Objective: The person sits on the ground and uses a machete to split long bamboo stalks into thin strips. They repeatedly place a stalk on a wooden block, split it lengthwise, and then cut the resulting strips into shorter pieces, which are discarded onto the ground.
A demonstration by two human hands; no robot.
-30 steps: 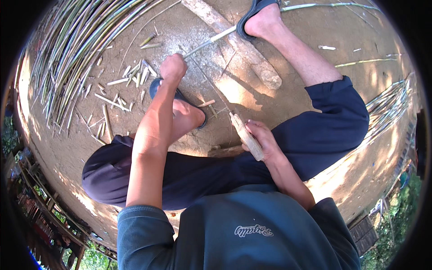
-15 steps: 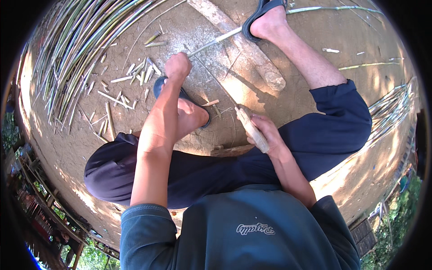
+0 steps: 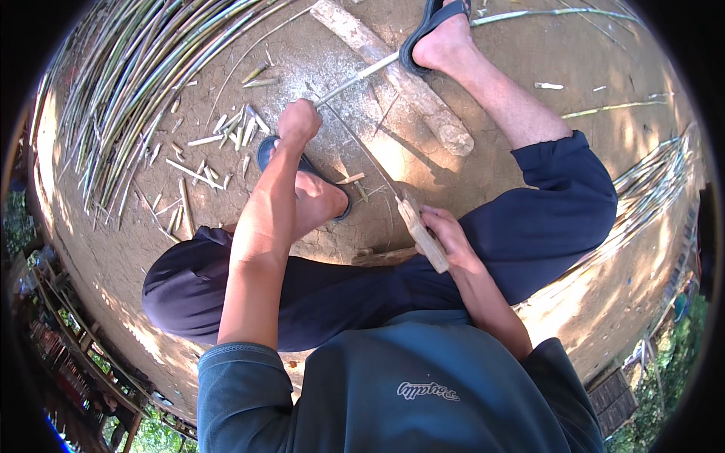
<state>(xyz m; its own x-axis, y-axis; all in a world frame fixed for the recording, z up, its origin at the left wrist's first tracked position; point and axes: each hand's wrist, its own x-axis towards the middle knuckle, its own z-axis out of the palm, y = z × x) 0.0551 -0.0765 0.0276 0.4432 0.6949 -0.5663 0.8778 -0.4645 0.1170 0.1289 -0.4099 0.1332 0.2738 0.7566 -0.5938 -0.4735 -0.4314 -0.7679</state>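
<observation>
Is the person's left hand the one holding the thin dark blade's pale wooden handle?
No, the right hand grips the pale wooden handle, while the left hand holds a thin pale cane stalk.

Sunlit patches and dark shadows are cast on the ground point(image 3: 491, 170) below the log point(image 3: 414, 97); far around it, edges are curved and corners blackened.

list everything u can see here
log: 1, pale brown, upper centre
held stalk: 1, pale green, across log
bladed tool: 1, pale wooden handle, centre
stalk piles: 2, greenish, upper left and right
cut pieces: many, yellowish, upper left
dust patch: 1, whitish, beside log
loose stalks: several, greenish, upper right
sandals: 2, dark, upper half
trousers: 1, dark blue, middle
shirt: 1, dark teal, bottom
foliage: uncounted, green, lower edges
left hand: 1, bare, on held stalk
right hand: 1, bare, gripping bladed tool
</observation>
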